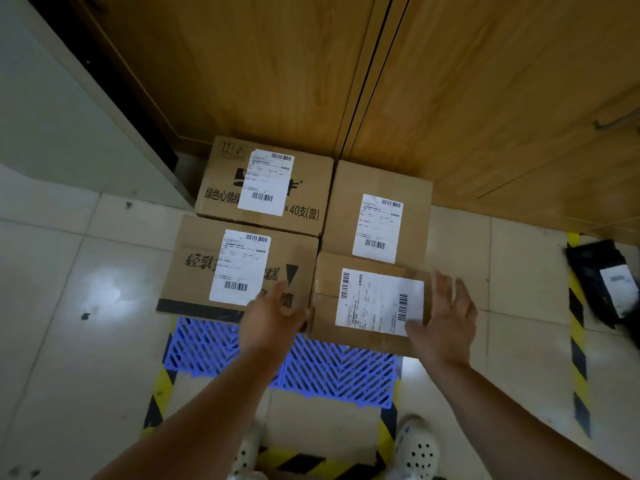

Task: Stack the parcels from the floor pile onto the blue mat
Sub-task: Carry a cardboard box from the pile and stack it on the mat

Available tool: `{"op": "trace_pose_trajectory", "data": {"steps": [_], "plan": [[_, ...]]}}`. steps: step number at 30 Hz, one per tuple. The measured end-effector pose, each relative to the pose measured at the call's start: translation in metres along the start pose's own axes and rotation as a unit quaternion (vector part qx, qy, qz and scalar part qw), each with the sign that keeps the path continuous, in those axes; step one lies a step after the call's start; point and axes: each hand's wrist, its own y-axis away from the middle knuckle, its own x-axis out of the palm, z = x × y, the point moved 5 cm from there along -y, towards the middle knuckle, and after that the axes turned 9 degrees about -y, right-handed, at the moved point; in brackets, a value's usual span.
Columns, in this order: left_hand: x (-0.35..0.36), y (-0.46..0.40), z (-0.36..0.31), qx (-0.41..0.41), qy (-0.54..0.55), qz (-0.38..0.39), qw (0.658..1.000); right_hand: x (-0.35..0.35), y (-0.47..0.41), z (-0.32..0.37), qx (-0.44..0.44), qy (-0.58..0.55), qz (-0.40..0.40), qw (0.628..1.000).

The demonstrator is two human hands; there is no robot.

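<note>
Both hands flank the small parcel (370, 303) at frame centre, on the blue mat's (311, 368) far edge; left hand (273, 317) and right hand (445, 320) open, fingers straight; stiff cardboard, likely light; grip opposite side walls.

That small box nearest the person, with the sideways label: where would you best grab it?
Probably by the small box's two short side walls, left hand and right hand coming from the near side. Its top is flat and taped, offering no handle, and both hands already flank it.
</note>
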Motion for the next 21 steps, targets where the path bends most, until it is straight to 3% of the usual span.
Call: {"op": "trace_pose_trajectory", "data": {"steps": [2,7,10,14,21], "plan": [[-0.030,-0.020,0.025,-0.018,-0.052,-0.041,0.998,0.012,0.007,0.019,-0.035,0.029,0.004,0.999],[-0.085,-0.076,0.073,-0.028,-0.173,-0.073,0.982,0.038,0.002,0.027,-0.013,0.062,-0.007,0.998],[-0.094,-0.107,0.101,-0.080,-0.147,-0.075,0.983,0.053,-0.004,0.022,-0.036,0.104,0.003,0.994],[-0.088,-0.135,0.117,-0.115,-0.007,-0.039,0.993,0.065,-0.007,0.016,-0.044,0.158,-0.021,0.986],[-0.075,-0.138,0.118,-0.046,-0.078,-0.020,0.996,0.065,-0.006,0.011,-0.051,0.168,-0.045,0.983]]}}
